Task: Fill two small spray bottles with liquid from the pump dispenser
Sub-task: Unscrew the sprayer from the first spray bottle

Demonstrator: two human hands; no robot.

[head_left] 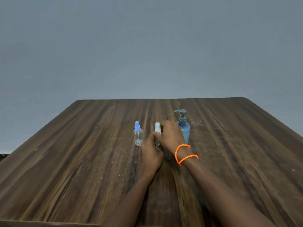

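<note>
From the head camera, three containers are seen standing in a row on a wooden table (82, 153), and the pump dispenser (184, 128) is taken here as the landmark. It stands upright, blue-bodied with a grey pump head, its spout turned toward the bottles, presumably so liquid can be pumped sideways into an opened neck.

Just beside the dispenser, on its left, the white-capped spray bottle (157, 128) is held upright between both hands. Its clear body is wrapped by the curled fingers of the left hand (151, 154), apparently to keep it steady on the table. The white cap is gripped from above and behind by the right hand (170, 138), fingers closed around it, a hold that suits unscrewing the sprayer; whether the cap is already loosened cannot be told. Orange bands (182, 154) are worn on the right wrist.

Further left of the dispenser, clear of both hands, the blue-capped spray bottle (138, 135) stands untouched, cap on and seemingly without liquid. Filling is judged not yet begun.
</note>
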